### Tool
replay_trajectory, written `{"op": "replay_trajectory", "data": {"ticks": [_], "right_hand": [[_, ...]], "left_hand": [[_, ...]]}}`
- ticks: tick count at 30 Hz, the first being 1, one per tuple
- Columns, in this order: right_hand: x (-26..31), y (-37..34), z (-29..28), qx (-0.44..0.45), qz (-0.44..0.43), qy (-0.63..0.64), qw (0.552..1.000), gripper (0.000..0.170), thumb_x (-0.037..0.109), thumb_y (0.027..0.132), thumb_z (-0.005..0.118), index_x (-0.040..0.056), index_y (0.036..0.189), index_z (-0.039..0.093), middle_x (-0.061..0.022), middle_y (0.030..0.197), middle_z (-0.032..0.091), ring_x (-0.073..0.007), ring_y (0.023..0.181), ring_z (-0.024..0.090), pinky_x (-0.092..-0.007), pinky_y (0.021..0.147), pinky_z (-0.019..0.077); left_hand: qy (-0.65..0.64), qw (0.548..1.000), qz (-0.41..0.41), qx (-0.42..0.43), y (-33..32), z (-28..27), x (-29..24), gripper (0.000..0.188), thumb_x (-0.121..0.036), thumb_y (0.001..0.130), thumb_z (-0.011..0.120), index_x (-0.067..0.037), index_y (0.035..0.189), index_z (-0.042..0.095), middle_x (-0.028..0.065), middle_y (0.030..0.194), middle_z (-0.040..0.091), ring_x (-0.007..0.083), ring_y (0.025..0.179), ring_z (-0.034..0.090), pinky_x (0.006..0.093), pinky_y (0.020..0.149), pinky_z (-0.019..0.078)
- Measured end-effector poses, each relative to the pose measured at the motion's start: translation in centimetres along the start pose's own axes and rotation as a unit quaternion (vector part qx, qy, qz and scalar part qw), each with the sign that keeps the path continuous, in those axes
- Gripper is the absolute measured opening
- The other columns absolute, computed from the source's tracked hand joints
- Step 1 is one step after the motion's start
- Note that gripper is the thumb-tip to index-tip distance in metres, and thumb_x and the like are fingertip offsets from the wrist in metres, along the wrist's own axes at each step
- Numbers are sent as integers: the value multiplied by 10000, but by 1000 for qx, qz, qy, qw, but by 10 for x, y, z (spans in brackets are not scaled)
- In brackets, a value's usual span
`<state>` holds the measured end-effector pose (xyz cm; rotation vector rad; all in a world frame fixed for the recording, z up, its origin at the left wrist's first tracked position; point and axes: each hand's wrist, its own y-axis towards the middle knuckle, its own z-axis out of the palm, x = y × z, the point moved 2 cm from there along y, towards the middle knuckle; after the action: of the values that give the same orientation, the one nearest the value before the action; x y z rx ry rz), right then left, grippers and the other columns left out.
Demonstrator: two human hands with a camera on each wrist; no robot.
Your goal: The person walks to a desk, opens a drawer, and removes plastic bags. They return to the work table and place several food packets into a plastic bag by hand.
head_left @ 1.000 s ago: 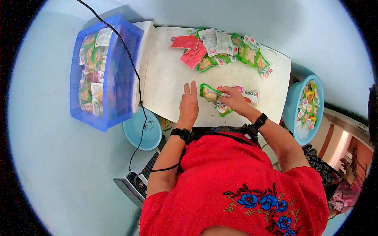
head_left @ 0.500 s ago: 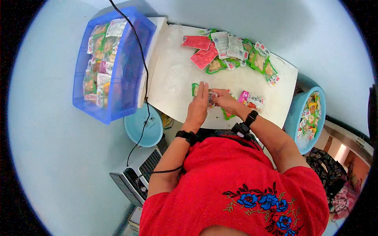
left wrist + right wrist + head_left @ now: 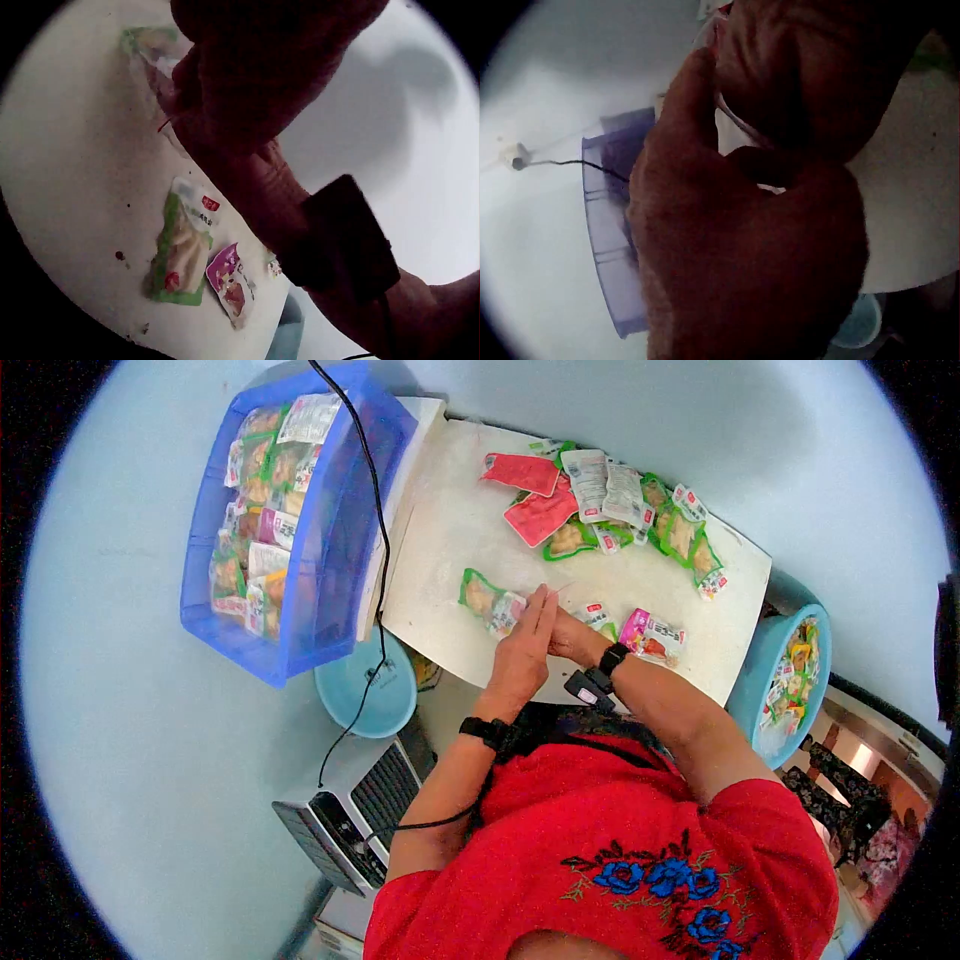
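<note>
The likeliest trouble is a slip: the film of the green-edged packet [image 3: 481, 598] looks slick and its contents lumpy, so a loose grip or uneven pressure could let it skid or twist across the surface [image 3: 425, 565]. The two hands overlap closely and might well get in each other's way. A sideways swing of the right forearm [image 3: 680, 710] is a further risk — a loose packet [image 3: 182, 255] and a purple packet [image 3: 652, 636] lie near it and could be swept towards the edge. The heap of packets [image 3: 600, 485] at the back lies apart and seems less exposed. As for position, the green-edged packet lies on the left-hand side of both hands, its filled end free, its printed end running in beneath the fingers. The left hand [image 3: 518, 665] holds its fingers straight and close together beside that end, while the right hand [image 3: 578, 640], partly covered by it, appears to pinch the film — the right wrist view shows a fingertip against clear plastic, though the thumb cannot be made out.
</note>
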<state>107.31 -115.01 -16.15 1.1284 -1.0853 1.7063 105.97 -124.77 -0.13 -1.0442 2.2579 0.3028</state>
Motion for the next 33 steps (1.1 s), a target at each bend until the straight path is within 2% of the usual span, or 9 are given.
{"op": "replay_trajectory", "data": {"ticks": [2,5,8,12,15,18,20,22,33], "right_hand": [[-3,-2,2,6,-104,-169,980,393,232,964,484,82,1320,412,-47,1163,546,-166,986,564,-313,821,495],[-4,3,11,23,9,19,1000,394,234,949,489,75,1304,423,-78,1197,518,-203,1039,523,-341,862,458],[-1,13,23,28,156,250,955,396,237,935,494,68,1287,434,-110,1230,491,-241,1092,482,-369,903,420],[-10,25,27,39,212,264,940,399,240,915,501,58,1265,449,-152,1275,454,-290,1163,427,-406,958,369],[-35,34,27,8,91,-61,994,375,249,909,507,49,1226,481,-155,1241,483,-296,1147,448,-402,952,374],[-65,34,29,-42,-77,-460,883,346,261,908,513,40,1174,524,-143,1173,541,-285,1096,499,-383,924,400],[-62,32,26,-76,1,-346,935,307,254,905,541,37,1121,561,-112,1067,584,-233,975,528,-350,842,429],[-51,31,26,-95,44,-223,969,299,246,902,546,33,1111,566,-110,1051,589,-228,957,534,-348,831,434],[-19,23,25,-97,54,-130,985,256,206,885,572,13,1053,596,-95,962,618,-202,859,565,-337,768,460]], "left_hand": [[-2,1000,-5,7,-1,2,3,777,143,659,525,-51,1384,323,143,1452,308,360,1196,461,400,842,502],[25,999,-4,21,-4,2,7,773,117,682,503,-59,1404,290,128,1476,274,383,1187,473,413,837,513],[-7,1000,0,10,-7,1,7,773,149,646,534,-56,1369,352,126,1452,316,342,1234,428,395,844,500],[12,999,-34,24,-9,6,13,761,144,654,529,-51,1368,352,129,1449,320,341,1183,476,390,820,500],[10,999,-35,5,-8,3,14,748,135,663,530,-46,1366,353,128,1450,319,344,1102,530,397,826,490],[39,999,-19,-27,-5,3,14,747,128,665,536,-43,1368,350,127,1454,315,348,1023,567,403,842,477],[26,999,-29,-16,-7,6,15,749,123,665,540,-43,1370,348,128,1457,311,350,999,574,407,851,469],[14,999,-49,17,-9,11,19,775,123,690,506,-78,1406,290,120,1476,282,370,1176,454,414,913,458],[31,996,-83,8,-8,7,17,793,124,681,486,-106,1415,293,126,1465,308,380,1246,421,412,908,477]]}}
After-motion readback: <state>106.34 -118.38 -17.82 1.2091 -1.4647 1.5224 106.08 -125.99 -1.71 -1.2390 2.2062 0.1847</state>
